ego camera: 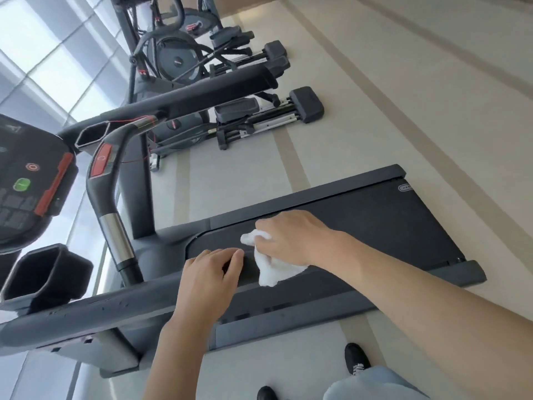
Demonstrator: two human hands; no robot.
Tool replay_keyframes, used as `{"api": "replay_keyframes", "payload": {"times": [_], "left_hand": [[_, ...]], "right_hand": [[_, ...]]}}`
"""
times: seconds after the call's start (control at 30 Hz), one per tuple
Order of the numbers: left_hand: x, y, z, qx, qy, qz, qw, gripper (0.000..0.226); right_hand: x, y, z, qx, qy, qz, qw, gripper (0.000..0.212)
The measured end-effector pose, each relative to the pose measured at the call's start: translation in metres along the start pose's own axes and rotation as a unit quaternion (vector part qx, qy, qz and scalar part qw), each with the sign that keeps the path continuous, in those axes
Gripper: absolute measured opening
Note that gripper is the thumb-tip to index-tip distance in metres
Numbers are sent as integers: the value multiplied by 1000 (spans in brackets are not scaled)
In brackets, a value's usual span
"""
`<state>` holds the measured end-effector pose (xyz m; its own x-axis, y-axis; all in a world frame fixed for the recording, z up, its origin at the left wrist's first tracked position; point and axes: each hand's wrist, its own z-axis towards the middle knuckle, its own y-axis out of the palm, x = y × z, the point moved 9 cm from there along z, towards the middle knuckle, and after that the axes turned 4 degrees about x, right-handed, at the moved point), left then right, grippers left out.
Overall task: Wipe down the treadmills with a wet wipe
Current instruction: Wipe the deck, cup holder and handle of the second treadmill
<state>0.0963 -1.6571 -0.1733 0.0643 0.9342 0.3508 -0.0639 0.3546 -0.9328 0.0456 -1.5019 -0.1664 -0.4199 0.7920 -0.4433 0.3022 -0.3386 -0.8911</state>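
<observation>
A dark grey treadmill fills the middle of the head view, its black belt (375, 223) running to the right. My right hand (291, 238) grips a crumpled white wet wipe (269, 268) and holds it against the front part of the belt. My left hand (212, 274) hangs over the near side of the deck with its fingers loosely curled and nothing in it; whether it touches the deck I cannot tell. The near side rail (302, 316) lies below both hands.
The treadmill's console (31, 180) and curved handlebar (106, 197) stand at the left, with a cup holder (43, 275) below. Elliptical machines (202, 67) stand behind on the pale floor. My black shoes (357, 360) are on the floor beside the near rail.
</observation>
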Motion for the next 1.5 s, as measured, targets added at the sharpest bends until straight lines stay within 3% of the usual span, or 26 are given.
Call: {"api": "replay_keyframes", "payload": {"times": [0.1,0.23,0.4,0.57,0.77,0.93,1.13,1.23,1.4,1.5], "left_hand": [[5,-3,13,-75,27,-25,997,51],[9,-5,22,-103,96,-19,990,55],[9,2,22,-116,123,-56,984,52],[5,9,21,-157,126,-71,977,43],[14,11,17,-183,182,-93,962,34],[11,15,18,-160,197,-66,965,31],[13,17,13,-180,197,-87,960,30],[14,17,12,-182,201,-85,959,26],[10,19,13,-194,190,-99,957,35],[11,18,14,-182,199,-92,958,35]], "right_hand": [[-2,-14,-20,145,5,-53,988,25],[-8,-18,-39,284,27,-63,956,30],[-32,-8,-68,479,89,-115,866,29],[-53,34,-89,613,137,-47,777,26],[-40,61,-105,695,184,21,694,23],[19,60,-135,730,336,158,573,23],[31,67,-142,752,381,243,481,22],[7,92,-127,744,368,284,480,17],[-43,132,-93,684,322,345,556,17],[-29,119,-104,684,324,285,588,20]]}}
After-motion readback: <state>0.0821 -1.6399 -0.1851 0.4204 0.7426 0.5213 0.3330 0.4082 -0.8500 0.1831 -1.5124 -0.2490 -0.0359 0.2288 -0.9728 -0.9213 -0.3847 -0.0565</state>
